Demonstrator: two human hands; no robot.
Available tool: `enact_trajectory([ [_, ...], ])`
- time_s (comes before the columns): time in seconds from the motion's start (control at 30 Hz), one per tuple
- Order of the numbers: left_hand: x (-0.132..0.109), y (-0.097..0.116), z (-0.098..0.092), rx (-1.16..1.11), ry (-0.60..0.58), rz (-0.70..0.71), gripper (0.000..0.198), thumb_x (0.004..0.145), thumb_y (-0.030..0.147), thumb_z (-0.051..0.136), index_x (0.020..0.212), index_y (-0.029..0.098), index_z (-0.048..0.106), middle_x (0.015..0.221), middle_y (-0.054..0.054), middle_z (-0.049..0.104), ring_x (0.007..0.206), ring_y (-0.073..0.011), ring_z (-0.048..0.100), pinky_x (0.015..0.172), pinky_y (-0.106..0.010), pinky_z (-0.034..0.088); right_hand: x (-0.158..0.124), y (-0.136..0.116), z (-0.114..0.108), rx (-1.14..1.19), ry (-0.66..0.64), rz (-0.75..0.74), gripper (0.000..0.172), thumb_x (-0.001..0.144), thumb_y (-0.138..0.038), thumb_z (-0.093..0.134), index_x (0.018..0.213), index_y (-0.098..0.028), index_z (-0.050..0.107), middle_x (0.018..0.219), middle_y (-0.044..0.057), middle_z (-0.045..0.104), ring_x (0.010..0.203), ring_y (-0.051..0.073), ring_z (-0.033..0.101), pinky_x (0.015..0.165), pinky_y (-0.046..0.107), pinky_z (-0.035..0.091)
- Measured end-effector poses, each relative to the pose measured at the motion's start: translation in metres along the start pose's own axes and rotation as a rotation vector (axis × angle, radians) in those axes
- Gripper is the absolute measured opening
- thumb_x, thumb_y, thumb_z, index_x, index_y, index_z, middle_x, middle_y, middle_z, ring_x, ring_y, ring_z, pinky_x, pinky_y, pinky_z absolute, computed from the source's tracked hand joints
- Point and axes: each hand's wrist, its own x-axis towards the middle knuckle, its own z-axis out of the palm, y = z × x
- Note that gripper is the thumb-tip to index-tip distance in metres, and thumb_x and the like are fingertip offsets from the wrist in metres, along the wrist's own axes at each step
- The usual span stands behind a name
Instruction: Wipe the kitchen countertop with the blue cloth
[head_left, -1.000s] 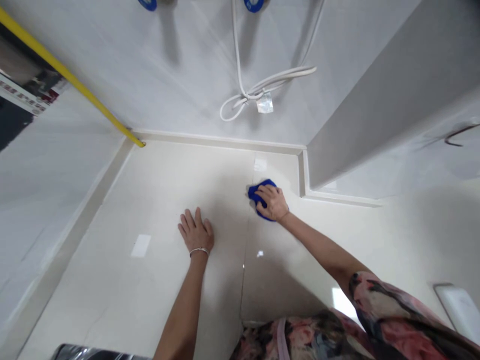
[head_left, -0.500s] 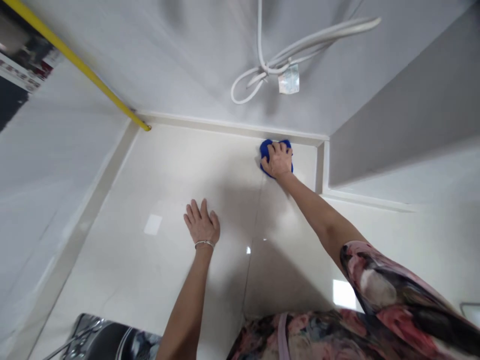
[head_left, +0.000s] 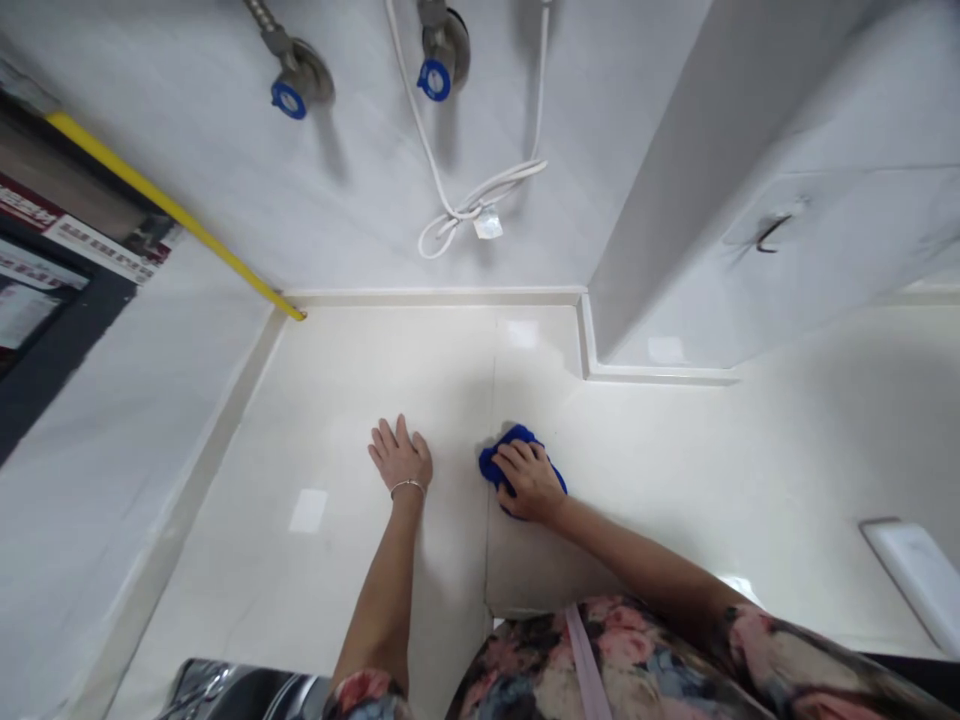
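My right hand (head_left: 531, 482) presses a crumpled blue cloth (head_left: 498, 458) onto the cream tiled floor (head_left: 315, 400), fingers curled over it. Only the cloth's far and left edges show past the hand. My left hand (head_left: 400, 456) lies flat on the floor just to the left, fingers spread, with a thin bracelet at the wrist. A tile joint runs between the two hands.
A grey wall with two blue-capped taps (head_left: 289, 97) and a looped white hose (head_left: 469, 205) rises at the far side. A yellow pipe (head_left: 180, 215) meets the floor at the left corner. A wall block (head_left: 675, 200) juts out on the right. A shiny dark object (head_left: 225, 690) sits at the bottom left.
My right hand has drawn the blue cloth back from the far corner by the skirting to a spot beside my left hand. The left hand has stayed flat in place.
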Motion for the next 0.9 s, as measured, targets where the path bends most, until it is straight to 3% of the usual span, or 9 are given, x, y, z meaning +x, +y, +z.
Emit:
enact_trajectory([
  [0.1, 0.0, 0.0, 0.002, -0.015, 0.024, 0.008, 0.062, 0.105, 0.036, 0.04, 0.161, 0.011, 0.05, 0.174, -0.023, 0.032, 0.165, -0.0378, 0.02, 0.133, -0.062, 0.015, -0.028, -0.008, 0.002, -0.003, -0.001, -0.031, 0.056, 0.088, -0.03, 0.061, 0.141, -0.016, 0.065, 0.142, 0.016, 0.065, 0.133, 0.034, 0.05, 0.113, 0.052, 0.034],
  [0.2, -0.001, 0.001, 0.003, -0.021, 0.027, 0.007, 0.062, 0.104, 0.035, 0.041, 0.16, 0.011, 0.05, 0.174, -0.023, 0.032, 0.165, -0.038, 0.02, 0.133, -0.062, 0.014, -0.019, -0.004, 0.001, -0.025, -0.002, -0.021, 0.057, 0.088, -0.031, 0.06, 0.142, -0.014, 0.064, 0.142, 0.018, 0.064, 0.132, 0.035, 0.049, 0.112, 0.053, 0.035],
  [0.33, -0.002, 0.002, 0.001, -0.023, -0.006, -0.005, 0.062, 0.104, 0.035, 0.041, 0.161, 0.011, 0.049, 0.175, -0.022, 0.031, 0.165, -0.0375, 0.019, 0.134, -0.062, 0.014, 0.033, 0.019, -0.001, -0.065, 0.021, 0.018, 0.052, 0.09, -0.032, 0.059, 0.138, -0.014, 0.066, 0.139, 0.018, 0.064, 0.131, 0.035, 0.048, 0.109, 0.051, 0.035],
  [0.47, -0.003, 0.002, 0.0, -0.032, -0.031, -0.01, 0.063, 0.105, 0.036, 0.041, 0.162, 0.011, 0.048, 0.175, -0.022, 0.029, 0.166, -0.0368, 0.017, 0.134, -0.063, 0.012, 0.097, 0.062, -0.008, -0.129, 0.034, 0.07, 0.047, 0.095, -0.035, 0.055, 0.136, -0.015, 0.067, 0.138, 0.018, 0.063, 0.129, 0.035, 0.047, 0.105, 0.051, 0.035],
  [0.73, -0.005, 0.0, -0.001, -0.017, -0.079, -0.008, 0.063, 0.105, 0.037, 0.04, 0.163, 0.013, 0.046, 0.177, -0.02, 0.028, 0.167, -0.0355, 0.012, 0.134, -0.063, 0.011, 0.224, 0.15, -0.036, -0.322, 0.06, 0.392, 0.052, 0.102, -0.039, 0.044, 0.144, -0.012, 0.06, 0.148, 0.022, 0.054, 0.131, 0.04, 0.041, 0.105, 0.058, 0.033],
  [0.83, -0.006, -0.001, -0.001, -0.017, -0.099, -0.008, 0.064, 0.105, 0.037, 0.042, 0.164, 0.013, 0.044, 0.177, -0.019, 0.026, 0.167, -0.0356, 0.01, 0.134, -0.063, 0.01, 0.249, 0.161, -0.039, -0.348, 0.08, 0.448, 0.055, 0.104, -0.043, 0.039, 0.145, -0.013, 0.06, 0.149, 0.022, 0.053, 0.129, 0.041, 0.04, 0.104, 0.06, 0.036],
  [0.9, -0.006, 0.0, -0.001, -0.019, -0.105, -0.014, 0.064, 0.104, 0.037, 0.042, 0.164, 0.013, 0.044, 0.178, -0.019, 0.025, 0.167, -0.036, 0.01, 0.134, -0.063, 0.01, 0.252, 0.159, -0.039, -0.365, 0.083, 0.45, 0.053, 0.103, -0.041, 0.04, 0.144, -0.015, 0.06, 0.148, 0.021, 0.053, 0.129, 0.04, 0.04, 0.104, 0.06, 0.036],
])
